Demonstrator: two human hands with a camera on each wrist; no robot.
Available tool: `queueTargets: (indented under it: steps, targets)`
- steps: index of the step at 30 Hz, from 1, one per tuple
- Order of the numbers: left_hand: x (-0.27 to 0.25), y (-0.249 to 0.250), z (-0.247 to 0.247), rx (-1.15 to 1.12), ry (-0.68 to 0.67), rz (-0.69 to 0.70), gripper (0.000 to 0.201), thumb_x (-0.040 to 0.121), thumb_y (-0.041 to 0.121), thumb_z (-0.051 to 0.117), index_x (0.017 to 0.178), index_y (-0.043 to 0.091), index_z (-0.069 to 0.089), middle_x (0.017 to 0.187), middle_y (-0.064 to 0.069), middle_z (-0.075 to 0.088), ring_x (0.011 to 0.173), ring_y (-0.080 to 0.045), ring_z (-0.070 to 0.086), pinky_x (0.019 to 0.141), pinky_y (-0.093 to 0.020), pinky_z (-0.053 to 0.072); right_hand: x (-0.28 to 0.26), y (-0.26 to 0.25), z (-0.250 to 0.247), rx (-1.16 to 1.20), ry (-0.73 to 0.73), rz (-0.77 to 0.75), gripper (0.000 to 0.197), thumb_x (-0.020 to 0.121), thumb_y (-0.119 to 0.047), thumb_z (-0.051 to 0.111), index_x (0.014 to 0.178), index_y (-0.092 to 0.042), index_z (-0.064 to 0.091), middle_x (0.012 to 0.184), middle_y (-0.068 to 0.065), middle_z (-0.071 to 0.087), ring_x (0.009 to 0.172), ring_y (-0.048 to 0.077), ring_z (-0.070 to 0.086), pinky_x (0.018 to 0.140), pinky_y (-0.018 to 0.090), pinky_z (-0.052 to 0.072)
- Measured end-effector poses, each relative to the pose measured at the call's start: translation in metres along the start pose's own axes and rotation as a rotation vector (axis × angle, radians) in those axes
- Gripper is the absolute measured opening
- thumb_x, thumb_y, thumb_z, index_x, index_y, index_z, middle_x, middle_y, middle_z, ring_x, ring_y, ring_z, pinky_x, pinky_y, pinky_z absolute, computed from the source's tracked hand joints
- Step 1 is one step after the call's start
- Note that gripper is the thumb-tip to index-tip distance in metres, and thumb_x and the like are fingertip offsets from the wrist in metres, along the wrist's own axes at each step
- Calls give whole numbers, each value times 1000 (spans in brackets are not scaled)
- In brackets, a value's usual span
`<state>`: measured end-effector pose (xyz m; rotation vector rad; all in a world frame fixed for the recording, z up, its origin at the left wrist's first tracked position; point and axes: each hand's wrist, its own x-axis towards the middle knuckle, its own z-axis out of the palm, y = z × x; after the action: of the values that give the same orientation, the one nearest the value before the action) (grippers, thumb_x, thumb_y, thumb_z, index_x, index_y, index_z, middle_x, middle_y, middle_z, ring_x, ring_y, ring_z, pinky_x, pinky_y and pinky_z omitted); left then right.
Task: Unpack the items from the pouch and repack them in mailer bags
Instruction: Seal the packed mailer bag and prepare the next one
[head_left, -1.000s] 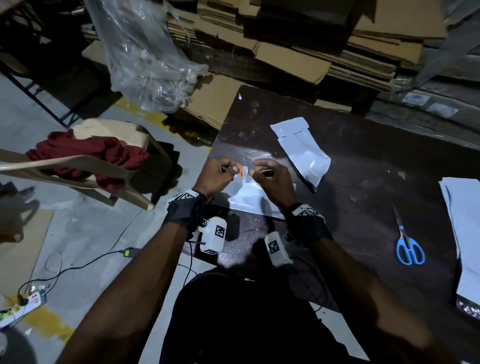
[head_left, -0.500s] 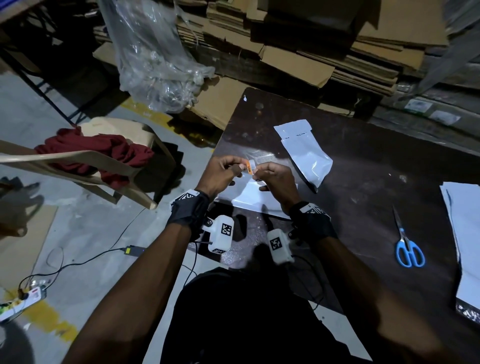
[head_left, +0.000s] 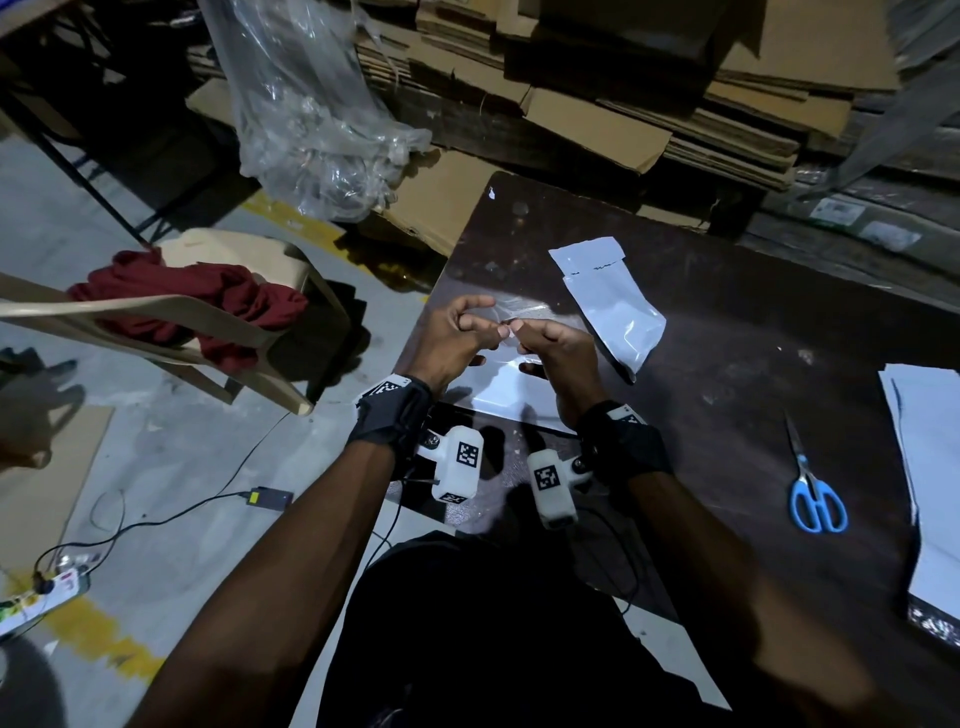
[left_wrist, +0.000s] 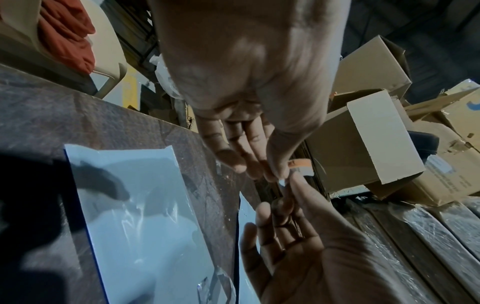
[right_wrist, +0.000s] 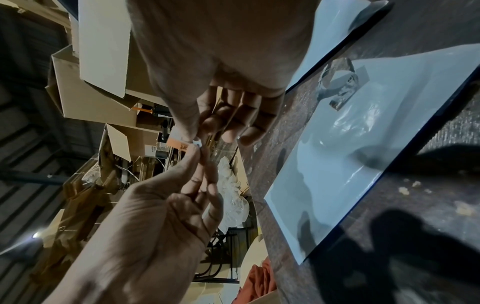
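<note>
While I am standing over the dark table, this is how things are lying:

Left hand: I am raising my left hand above the table's near left corner, thumb and forefinger pinching one edge of a small item, the other fingers hanging loosely curled.

Right hand: I am bringing my right hand up against the left, fingertips meeting; its thumb and forefinger are nipping the same small item from the other side, the remaining fingers spreading half open.

Small item: it is sitting between both pinches, clear of the table; an orange tab and a pale piece are showing in the wrist views, and I cannot tell what it is.

Clear pouch: a thin transparent pouch seems to be hanging about my fingertips, though its edges are too faint to trace.

Mailer bag under my hands: a white mailer bag is lying flat on the table just below both hands.

Second mailer bag: another white mailer is lying just beyond my right hand, flap turned away from me.

Stack of mailers: more white bags are sitting at the table's right edge.

Scissors: blue-handled scissors are lying between that stack and my right arm.

Chair: a beige chair with a red cloth is standing left of the table.
</note>
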<state>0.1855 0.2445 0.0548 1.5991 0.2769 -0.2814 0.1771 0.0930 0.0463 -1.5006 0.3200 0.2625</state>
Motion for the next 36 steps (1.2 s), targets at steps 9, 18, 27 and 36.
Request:
queueTargets:
  steps: [9, 18, 27, 36]
  targets:
    - [9, -4, -5, 174, -119, -26, 47, 83, 1, 72, 117, 17, 43, 79, -3, 64, 71, -15, 60, 63, -30, 45, 12, 7, -7, -76, 16, 36, 12, 83, -22, 73, 85, -10, 71, 75, 3, 65, 67, 11, 57, 61, 24, 49]
    - [26, -33, -18, 206, -37, -66, 46, 86, 2, 69, 119, 19, 43, 89, -9, 66, 80, -18, 62, 65, -32, 49, 16, 31, -5, -153, 32, 151, 9, 85, -16, 71, 83, -8, 68, 70, 2, 63, 58, 8, 56, 49, 19, 43]
    - [22, -82, -34, 522, -8, 49, 40, 75, 16, 72, 110, 8, 55, 91, -5, 56, 78, -16, 58, 69, -34, 48, 34, 76, 17, -371, 198, 215, 24, 74, -26, 74, 52, -23, 64, 53, -12, 60, 55, 10, 53, 64, 32, 46]
    - [20, -94, -36, 760, 2, 83, 49, 76, 40, 60, 119, 16, 58, 112, -5, 56, 106, -25, 52, 87, -36, 41, 32, 77, 28, -618, 237, 230, 14, 76, -30, 63, 73, -21, 73, 80, 1, 73, 79, 25, 66, 69, 29, 49]
